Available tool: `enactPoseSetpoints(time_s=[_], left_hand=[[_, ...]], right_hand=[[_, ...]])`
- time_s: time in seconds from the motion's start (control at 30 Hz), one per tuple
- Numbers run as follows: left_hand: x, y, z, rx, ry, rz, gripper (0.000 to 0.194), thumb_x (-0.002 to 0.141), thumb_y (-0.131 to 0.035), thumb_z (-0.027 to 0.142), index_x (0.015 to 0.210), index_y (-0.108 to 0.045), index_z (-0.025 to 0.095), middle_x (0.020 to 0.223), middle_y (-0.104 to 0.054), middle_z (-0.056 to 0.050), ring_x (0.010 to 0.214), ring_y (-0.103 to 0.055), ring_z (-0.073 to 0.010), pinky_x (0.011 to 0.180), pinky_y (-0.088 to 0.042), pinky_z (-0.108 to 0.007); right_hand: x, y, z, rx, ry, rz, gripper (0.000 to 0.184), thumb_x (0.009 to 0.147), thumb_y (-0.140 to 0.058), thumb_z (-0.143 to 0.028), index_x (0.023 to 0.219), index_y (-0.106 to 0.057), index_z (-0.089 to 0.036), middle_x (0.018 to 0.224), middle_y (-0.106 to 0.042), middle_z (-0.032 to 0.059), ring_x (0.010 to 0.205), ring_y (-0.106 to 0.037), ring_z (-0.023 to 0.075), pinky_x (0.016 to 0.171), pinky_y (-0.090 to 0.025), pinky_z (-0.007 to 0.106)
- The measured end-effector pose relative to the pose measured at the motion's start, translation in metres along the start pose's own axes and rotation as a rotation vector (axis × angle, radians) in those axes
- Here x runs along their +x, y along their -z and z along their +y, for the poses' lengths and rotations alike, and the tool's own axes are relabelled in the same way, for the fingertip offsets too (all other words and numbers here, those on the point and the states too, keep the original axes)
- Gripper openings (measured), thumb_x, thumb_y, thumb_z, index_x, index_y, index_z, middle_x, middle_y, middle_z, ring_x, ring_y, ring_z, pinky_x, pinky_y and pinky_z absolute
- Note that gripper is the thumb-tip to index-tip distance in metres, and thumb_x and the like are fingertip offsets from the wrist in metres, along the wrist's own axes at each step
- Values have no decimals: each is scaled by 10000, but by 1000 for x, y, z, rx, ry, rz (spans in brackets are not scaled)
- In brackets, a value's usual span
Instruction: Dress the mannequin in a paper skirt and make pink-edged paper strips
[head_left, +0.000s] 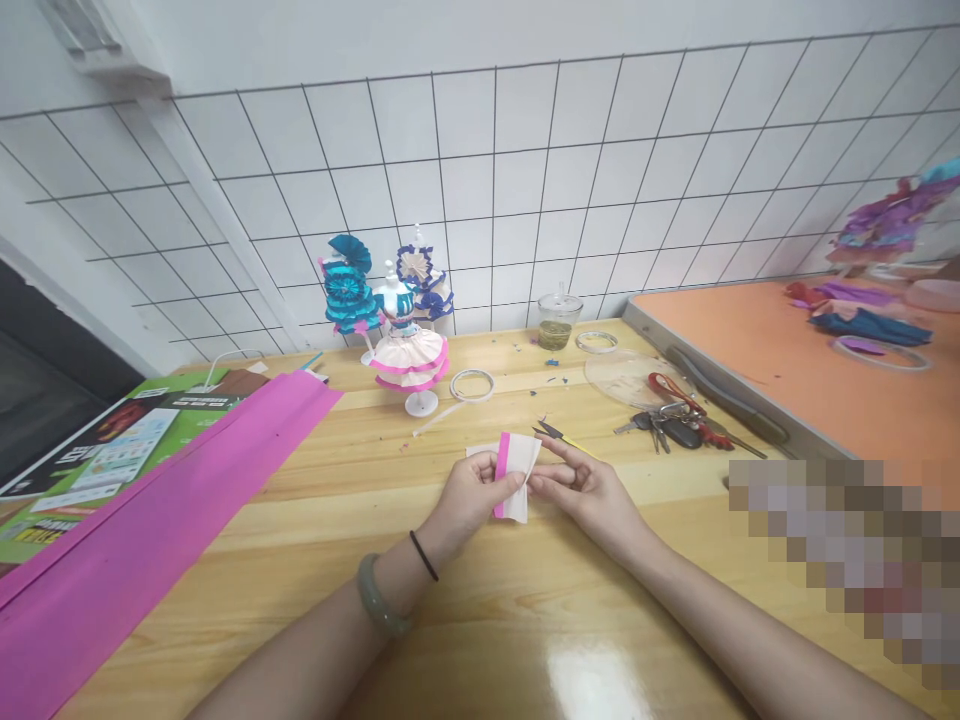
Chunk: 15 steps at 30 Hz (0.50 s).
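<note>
Between my hands, above the wooden table, is a strip of white crepe paper (517, 462) with a pink band along its left edge. My left hand (476, 487) grips it from the left, its thumb pressed on the front near the lower middle. At the right edge, my right hand (581, 482) pinches the paper between thumb and fingers, where it gathers into folds. The index finger of that hand is stretched out toward the top corner. Just behind lies a cutting tool with dark blades and a yellow handle (566, 437), partly hidden by my right hand.
Small dress stands (409, 355) with paper dresses are at the back. Nearby are a tape roll (472, 385), a glass cup (559, 325) and keys (667, 425). Pink paper (172, 500) covers green packaging (142, 425) on the left. An orange-topped table (757, 340) stands right.
</note>
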<state>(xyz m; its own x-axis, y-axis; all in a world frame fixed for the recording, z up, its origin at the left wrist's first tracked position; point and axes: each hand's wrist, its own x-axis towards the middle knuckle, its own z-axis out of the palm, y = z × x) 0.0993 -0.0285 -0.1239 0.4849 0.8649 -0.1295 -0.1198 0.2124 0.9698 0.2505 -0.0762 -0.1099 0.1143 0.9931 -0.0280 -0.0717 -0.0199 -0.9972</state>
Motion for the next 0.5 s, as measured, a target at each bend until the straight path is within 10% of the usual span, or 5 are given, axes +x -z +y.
enactPoseSetpoints(time_s=[0.5], left_hand=[[-2,0,3,32,-16,-37,278,641,-729,361,755,-673,114,682,-657,-31,616,-565,-122,624,-436,-239]], right_hand=[[3,6,4,-19,-41,5,900,602,-750,-437,1344,-373,-94,779,-726,57,733,-666,205,763,-490,355]])
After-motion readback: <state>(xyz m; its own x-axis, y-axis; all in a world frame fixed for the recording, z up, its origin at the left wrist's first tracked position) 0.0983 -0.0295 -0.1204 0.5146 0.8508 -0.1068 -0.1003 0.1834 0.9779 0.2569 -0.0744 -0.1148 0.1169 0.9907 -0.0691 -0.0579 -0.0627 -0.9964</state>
